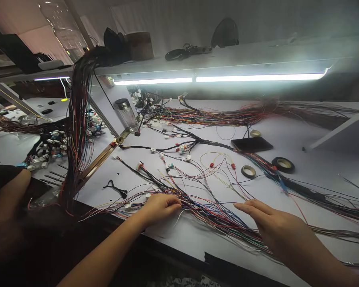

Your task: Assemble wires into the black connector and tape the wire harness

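- Wires (224, 223) are lying right of the bottle (128, 115), nearer the person.
- Left hand (160, 209), the one nearer the bottle, is pinching the wires.
- Right hand (269, 221) is meeting a blue wire (209, 204); cannot tell if gripping.
- Wires are probably handling light, limp, tangle-prone; pinching mid-length, off connectors (128, 206), seems best.

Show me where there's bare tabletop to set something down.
Right of the black tape roll, toward the shelf support; also between the front wires and the table edge. Crowded: around the left hand and along the back wire bundle.
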`<state>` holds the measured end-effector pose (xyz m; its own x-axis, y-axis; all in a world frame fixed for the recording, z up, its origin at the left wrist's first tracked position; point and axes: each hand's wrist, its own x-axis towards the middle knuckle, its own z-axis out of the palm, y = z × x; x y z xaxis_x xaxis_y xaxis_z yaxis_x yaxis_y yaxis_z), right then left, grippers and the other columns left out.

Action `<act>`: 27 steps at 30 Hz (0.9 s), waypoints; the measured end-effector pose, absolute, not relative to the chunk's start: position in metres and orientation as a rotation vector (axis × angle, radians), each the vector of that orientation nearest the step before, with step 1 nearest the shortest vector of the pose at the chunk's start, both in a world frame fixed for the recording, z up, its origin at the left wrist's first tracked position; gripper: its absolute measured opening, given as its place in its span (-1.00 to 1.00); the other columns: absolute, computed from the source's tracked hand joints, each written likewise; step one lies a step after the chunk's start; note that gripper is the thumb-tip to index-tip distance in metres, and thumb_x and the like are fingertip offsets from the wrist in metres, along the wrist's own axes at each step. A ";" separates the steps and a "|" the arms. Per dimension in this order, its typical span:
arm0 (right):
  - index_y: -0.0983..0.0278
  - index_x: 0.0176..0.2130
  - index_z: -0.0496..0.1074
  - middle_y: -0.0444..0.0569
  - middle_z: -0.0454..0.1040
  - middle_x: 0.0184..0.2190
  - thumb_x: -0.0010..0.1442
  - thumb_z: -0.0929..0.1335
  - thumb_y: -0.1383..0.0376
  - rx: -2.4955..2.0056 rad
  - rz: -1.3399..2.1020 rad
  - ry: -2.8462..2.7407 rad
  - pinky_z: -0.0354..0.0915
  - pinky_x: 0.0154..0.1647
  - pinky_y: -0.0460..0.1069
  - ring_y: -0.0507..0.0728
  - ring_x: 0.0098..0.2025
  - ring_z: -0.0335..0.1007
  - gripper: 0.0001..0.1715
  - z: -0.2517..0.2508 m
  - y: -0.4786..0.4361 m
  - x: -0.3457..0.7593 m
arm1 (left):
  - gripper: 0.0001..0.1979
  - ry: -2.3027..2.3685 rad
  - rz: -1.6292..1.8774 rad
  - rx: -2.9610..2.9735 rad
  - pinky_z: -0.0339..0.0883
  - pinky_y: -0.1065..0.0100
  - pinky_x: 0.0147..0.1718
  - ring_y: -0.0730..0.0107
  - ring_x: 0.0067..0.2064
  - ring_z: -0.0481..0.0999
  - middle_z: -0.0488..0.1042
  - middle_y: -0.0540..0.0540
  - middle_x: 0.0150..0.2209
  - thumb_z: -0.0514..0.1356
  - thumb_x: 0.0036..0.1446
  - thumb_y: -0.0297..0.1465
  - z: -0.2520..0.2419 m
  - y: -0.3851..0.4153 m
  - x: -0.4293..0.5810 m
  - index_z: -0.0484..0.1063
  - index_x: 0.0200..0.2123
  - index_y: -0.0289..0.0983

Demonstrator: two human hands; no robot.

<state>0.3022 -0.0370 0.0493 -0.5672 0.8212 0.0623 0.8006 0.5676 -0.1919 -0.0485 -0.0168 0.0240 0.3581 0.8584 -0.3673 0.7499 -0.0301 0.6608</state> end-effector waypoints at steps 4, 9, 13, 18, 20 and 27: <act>0.01 -0.08 0.48 -0.16 0.58 -0.28 -0.06 0.15 0.63 -1.405 0.748 -2.778 0.37 -0.32 -0.05 0.12 -0.31 0.53 -0.26 0.065 -0.048 0.294 | -0.72 1.450 0.192 1.818 0.24 0.41 -0.32 0.35 -0.27 0.48 0.54 0.01 -0.33 0.02 0.23 -0.21 0.024 -0.016 -0.049 0.46 -0.30 -0.20; -0.02 -0.06 0.47 -0.15 0.57 -0.24 0.01 0.19 0.60 -1.265 1.111 -2.758 0.37 -0.24 -0.03 0.13 -0.24 0.52 -0.31 0.081 -0.058 0.287 | -0.80 1.476 0.203 1.860 0.22 0.41 -0.38 0.37 -0.36 0.45 0.50 0.06 -0.42 0.04 0.22 -0.26 0.024 -0.015 -0.048 0.40 -0.19 -0.18; 0.01 0.01 0.44 -0.09 0.54 -0.28 0.19 0.14 0.51 -1.308 1.022 -2.631 0.37 -0.28 -0.04 0.11 -0.29 0.50 -0.41 0.084 -0.054 0.294 | -0.83 1.422 0.221 1.950 0.23 0.41 -0.31 0.39 -0.32 0.49 0.54 0.07 -0.35 0.05 0.23 -0.33 0.021 -0.019 -0.048 0.44 -0.21 -0.14; 0.07 0.01 0.45 -0.04 0.54 -0.21 0.30 0.12 0.39 -1.307 1.011 -2.491 0.40 -0.23 -0.03 0.13 -0.22 0.49 -0.53 0.082 -0.049 0.299 | -0.80 1.324 0.239 2.034 0.26 0.42 -0.16 0.37 -0.12 0.53 0.59 0.05 -0.17 0.10 0.22 -0.33 0.015 -0.023 -0.052 0.51 -0.17 -0.10; 0.06 0.00 0.45 -0.05 0.54 -0.17 0.32 0.17 0.33 -1.320 1.055 -2.477 0.40 -0.18 -0.02 0.15 -0.16 0.49 -0.61 0.084 -0.046 0.301 | -0.81 1.299 0.257 2.043 0.27 0.42 -0.15 0.35 -0.12 0.53 0.60 0.03 -0.18 0.14 0.18 -0.33 0.013 -0.024 -0.054 0.53 -0.18 -0.11; 0.11 -0.18 0.53 0.05 0.46 -0.03 0.23 0.25 0.40 -1.133 0.654 -2.626 0.34 -0.06 0.13 0.23 -0.03 0.40 -0.69 0.102 -0.023 0.273 | -0.80 1.357 0.383 1.929 0.32 0.43 -0.20 0.37 -0.20 0.54 0.60 0.02 -0.24 0.14 0.12 -0.41 0.007 -0.025 -0.054 0.55 -0.23 -0.15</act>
<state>0.2730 -0.0229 0.1020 -0.6836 0.7297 0.0141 0.6378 0.6068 -0.4743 -0.0539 -0.0254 0.0074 0.3978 0.9027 -0.1638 0.6835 -0.1725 0.7092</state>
